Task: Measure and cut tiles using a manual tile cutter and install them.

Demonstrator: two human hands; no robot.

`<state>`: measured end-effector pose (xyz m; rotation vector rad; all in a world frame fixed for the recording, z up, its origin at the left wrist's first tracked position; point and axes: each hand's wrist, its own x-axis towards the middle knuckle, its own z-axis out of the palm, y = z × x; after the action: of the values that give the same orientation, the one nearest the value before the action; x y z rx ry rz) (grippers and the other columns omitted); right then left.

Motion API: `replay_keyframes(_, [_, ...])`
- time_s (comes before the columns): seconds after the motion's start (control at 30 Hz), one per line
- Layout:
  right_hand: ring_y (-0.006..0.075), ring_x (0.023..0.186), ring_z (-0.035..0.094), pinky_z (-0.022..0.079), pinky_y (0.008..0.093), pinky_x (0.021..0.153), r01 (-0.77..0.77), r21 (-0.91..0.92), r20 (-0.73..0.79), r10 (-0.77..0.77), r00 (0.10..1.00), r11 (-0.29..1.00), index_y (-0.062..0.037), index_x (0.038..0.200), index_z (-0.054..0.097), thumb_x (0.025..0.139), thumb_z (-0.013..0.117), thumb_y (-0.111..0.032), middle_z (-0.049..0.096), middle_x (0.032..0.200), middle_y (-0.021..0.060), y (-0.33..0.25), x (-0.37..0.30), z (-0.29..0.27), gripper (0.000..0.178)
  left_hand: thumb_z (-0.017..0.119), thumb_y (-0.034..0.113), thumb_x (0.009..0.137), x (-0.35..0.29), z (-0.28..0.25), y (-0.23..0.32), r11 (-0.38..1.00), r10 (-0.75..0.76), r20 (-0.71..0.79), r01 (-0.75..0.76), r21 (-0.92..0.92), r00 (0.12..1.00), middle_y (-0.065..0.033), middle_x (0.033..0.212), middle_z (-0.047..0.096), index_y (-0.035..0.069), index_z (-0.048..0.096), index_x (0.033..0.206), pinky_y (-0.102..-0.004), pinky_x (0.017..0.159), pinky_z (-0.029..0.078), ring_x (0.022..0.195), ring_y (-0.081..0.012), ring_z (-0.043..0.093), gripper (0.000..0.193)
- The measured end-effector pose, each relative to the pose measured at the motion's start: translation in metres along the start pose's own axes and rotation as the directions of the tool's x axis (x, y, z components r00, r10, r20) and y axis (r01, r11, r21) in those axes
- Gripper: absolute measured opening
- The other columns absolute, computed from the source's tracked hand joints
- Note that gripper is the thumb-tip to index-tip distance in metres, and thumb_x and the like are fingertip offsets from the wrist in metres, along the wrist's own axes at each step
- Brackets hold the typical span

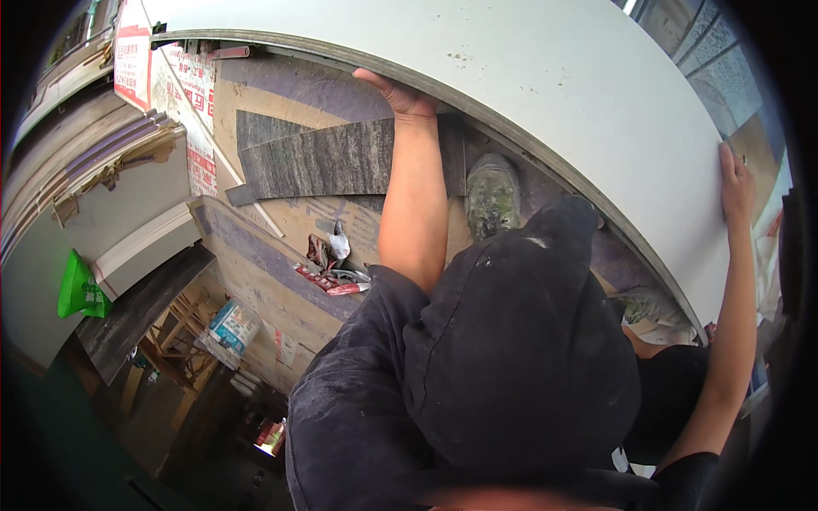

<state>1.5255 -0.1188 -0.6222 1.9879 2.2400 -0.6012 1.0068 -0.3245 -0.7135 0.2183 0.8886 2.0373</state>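
Slanting lengthwise down rightward, white panel

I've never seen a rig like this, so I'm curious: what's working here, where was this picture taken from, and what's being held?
No machine: a person works with two bare hands. A wide fisheye camera on their head looks down, which makes straight edges bend. The right hand holds the right edge of a big white panel. The left hand touches its near edge, fingers hidden, so its grip can't be judged. On the floor lie dark strips and crumpled wrappers.
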Motion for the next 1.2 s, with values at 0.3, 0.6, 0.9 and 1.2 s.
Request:
replay_keyframes(0.3, [0.0263, 0.083, 0.063, 0.046, 0.0336, 0.080, -0.014, 0.058, 0.023, 0.013, 1.000, 0.998, 0.0013, 0.098, 0.068, 0.092, 0.049, -0.062, 0.067, 0.087, 0.0193, -0.005, 0.001, 0.007, 0.067, 0.056, 0.085, 0.064, 0.002, -0.002, -0.002, 1.000, 0.015, 0.001, -0.015, 0.023, 1.000, -0.0063, 0.143, 0.042, 0.010, 0.035, 0.144, -0.0475, 0.109, 0.037, 0.131, -0.0264, 0.040, 0.112])
replay_keyframes(0.6, [0.0296, 0.083, 0.062, 0.046, 0.0351, 0.080, -0.017, 0.010, 0.002, 0.017, 1.000, 1.000, 0.0014, 0.098, 0.068, 0.092, 0.048, -0.063, 0.067, 0.087, 0.0202, -0.014, -0.001, 0.002, 0.068, 0.057, 0.085, 0.064, 0.002, -0.006, -0.004, 0.999, 0.028, -0.038, -0.027, 0.026, 0.999, -0.0070, 0.142, 0.043, 0.010, 0.035, 0.144, -0.0471, 0.110, 0.037, 0.131, -0.0266, 0.040, 0.112])
replay_keyframes(0.9, [0.0291, 0.078, 0.062, 0.046, 0.0370, 0.075, 0.001, -0.024, -0.032, -0.002, 0.999, 1.000, 0.0011, 0.094, 0.067, 0.090, 0.048, -0.064, 0.065, 0.082, 0.0206, -0.028, -0.005, 0.005, 0.068, 0.055, 0.084, 0.068, 0.003, -0.016, -0.007, 0.995, 0.080, 0.012, -0.080, 0.060, 0.997, -0.0099, 0.143, 0.041, 0.008, 0.035, 0.144, -0.0469, 0.109, 0.038, 0.130, -0.0273, 0.041, 0.110])
replay_keyframes(1.2, [0.0331, 0.063, 0.062, 0.044, 0.0464, 0.059, 0.039, -0.049, -0.197, -0.047, 0.979, 0.998, 0.0052, 0.071, 0.065, 0.085, 0.056, -0.057, 0.061, 0.065, 0.0238, -0.048, -0.022, 0.002, 0.065, 0.062, 0.085, 0.059, 0.013, -0.012, 0.000, 0.851, -0.085, 0.386, 0.269, -0.452, 0.918, -0.0104, 0.147, 0.039, 0.006, 0.035, 0.146, -0.0591, 0.110, 0.029, 0.134, -0.0369, 0.034, 0.121])
